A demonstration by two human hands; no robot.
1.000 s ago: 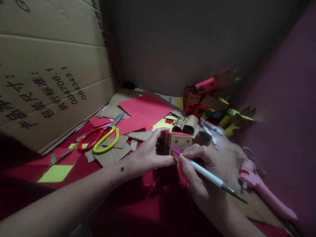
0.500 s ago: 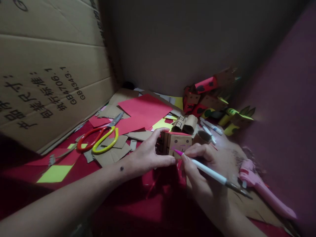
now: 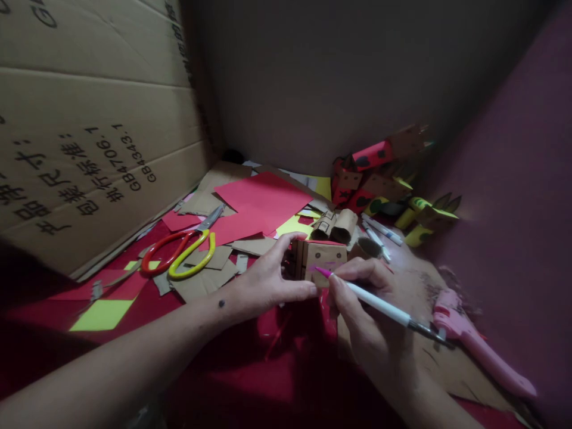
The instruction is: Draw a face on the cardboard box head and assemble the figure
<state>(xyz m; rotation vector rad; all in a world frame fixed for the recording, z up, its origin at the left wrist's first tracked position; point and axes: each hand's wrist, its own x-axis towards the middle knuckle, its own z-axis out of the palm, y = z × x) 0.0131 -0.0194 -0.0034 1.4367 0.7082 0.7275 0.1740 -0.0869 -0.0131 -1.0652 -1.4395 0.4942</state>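
Observation:
My left hand [image 3: 272, 277] is closed around the left side of a small cardboard figure [image 3: 322, 255], with the thumb along its lower edge. The figure's front bears two dark drawn eyes and faint pink-purple marks below them; its top edge is red. In my right hand [image 3: 369, 304] is a white marker pen [image 3: 379, 304] with a magenta tip, gripped between thumb and fingers. The tip meets or nearly meets the figure's front, at its lower left. My right fingers hide the figure's lower right part.
Red-and-yellow-handled scissors [image 3: 192, 250] lie on cardboard scraps at left, near red paper [image 3: 263, 199]. Cardboard rolls [image 3: 344, 225] and pens [image 3: 382, 229] are behind the figure. Finished-looking cardboard animals [image 3: 370, 170] stand at back right. A pink glue gun [image 3: 478, 342] lies at right; a large carton [image 3: 102, 119] rises at left.
The marker's tip has shifted very slightly left and up on the figure's front. Both hands otherwise keep nearly the same pose, and the view has moved slightly.

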